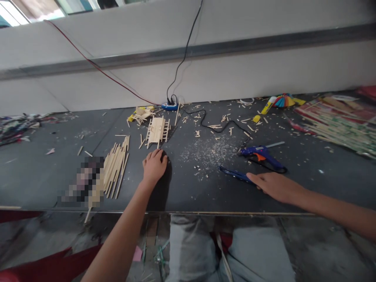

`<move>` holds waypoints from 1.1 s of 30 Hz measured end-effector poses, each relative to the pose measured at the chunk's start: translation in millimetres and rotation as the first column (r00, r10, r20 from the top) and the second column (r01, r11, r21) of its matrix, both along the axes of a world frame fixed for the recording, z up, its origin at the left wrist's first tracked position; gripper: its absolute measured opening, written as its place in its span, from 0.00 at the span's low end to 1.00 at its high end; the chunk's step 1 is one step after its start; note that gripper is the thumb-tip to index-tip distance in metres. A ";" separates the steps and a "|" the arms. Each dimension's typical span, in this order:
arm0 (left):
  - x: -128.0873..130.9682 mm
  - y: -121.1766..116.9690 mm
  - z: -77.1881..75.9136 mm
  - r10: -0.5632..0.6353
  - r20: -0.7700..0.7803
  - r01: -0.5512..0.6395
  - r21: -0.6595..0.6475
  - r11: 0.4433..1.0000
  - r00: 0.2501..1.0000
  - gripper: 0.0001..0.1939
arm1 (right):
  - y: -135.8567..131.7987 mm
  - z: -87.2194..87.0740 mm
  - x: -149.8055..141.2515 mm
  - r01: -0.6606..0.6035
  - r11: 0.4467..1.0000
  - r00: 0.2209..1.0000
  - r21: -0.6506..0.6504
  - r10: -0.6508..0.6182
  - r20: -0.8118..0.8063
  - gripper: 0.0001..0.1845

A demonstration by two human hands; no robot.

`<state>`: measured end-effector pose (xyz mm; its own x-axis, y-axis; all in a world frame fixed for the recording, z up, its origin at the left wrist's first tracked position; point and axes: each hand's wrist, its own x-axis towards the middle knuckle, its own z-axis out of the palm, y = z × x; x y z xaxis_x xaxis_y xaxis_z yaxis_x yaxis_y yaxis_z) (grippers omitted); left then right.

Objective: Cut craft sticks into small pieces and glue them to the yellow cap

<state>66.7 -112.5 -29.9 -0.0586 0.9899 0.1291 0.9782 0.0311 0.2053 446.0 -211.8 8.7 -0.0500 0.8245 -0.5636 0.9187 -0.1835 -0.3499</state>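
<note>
My left hand (154, 166) is closed, fingers curled down at the table, round the near end of a thin wooden stick (158, 145). Just beyond it lies a small model of pale wooden sticks (156, 130), with a planked middle and rails along both sides. My right hand (274, 186) is wrapped round a slim dark blue hand tool (236, 173); its tip points left, and its exact kind is hard to make out. Behind that tool a blue glue gun (263, 154) with an orange trigger lies on its side, a glue stick poking from its back.
Loose wooden sticks (116, 168) lie in a bundle at left, beside a blurred-out patch. A blue power socket (170, 105) with cords sits by the wall. Scraps (211, 152) litter the dark table (185, 196). Yellow glue tubes (268, 106) and a stick pile (337, 125) lie at right.
</note>
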 end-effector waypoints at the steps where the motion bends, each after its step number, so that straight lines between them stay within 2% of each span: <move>1: 0.2 6.2 -1.3 0.008 -0.006 -0.008 -0.001 1.000 1.000 0.21 | -0.6 -0.4 -0.2 0.007 1.000 1.000 0.003 -0.007 0.000 0.40; 6: -3.4 34.6 -4.6 0.091 -0.020 -0.090 0.007 0.996 0.996 0.25 | -1.3 -2.5 -0.1 0.025 0.999 1.000 0.043 -0.025 0.003 0.39; 10: -8.8 57.8 -1.1 0.147 -0.025 -0.147 0.006 0.989 0.989 0.26 | -0.6 -3.7 -0.5 0.025 0.997 1.000 0.067 -0.025 0.000 0.39; 15: -17.3 78.1 6.6 0.145 -0.030 -0.146 -0.031 0.989 0.989 0.20 | -0.9 -4.7 -0.3 0.024 0.995 1.000 0.100 -0.023 -0.009 0.39; 19: -21.4 80.4 11.1 0.141 -0.019 -0.142 -0.047 0.989 0.990 0.15 | -1.5 -6.0 0.5 0.009 0.991 1.000 0.132 -0.008 -0.003 0.40; 22: -18.5 74.0 14.9 0.132 0.003 -0.132 -0.030 0.991 0.991 0.14 | -1.2 -7.1 0.8 0.004 0.991 1.000 0.135 -0.006 0.009 0.40; 25: -8.1 59.8 19.4 0.055 0.075 -0.053 -0.020 0.998 0.996 0.15 | -0.8 -8.1 1.2 -0.004 0.989 1.000 0.148 0.003 0.011 0.40; 29: 18.6 24.2 23.0 -0.148 0.227 0.158 -0.029 0.987 0.963 0.15 | -1.2 -8.3 2.2 -0.001 0.990 1.000 0.139 0.001 0.002 0.39; 33: 52.2 -21.8 20.8 -0.345 0.335 0.378 -0.038 0.925 0.877 0.12 | -2.0 -7.5 2.4 -0.004 0.991 1.000 0.136 0.004 -0.005 0.40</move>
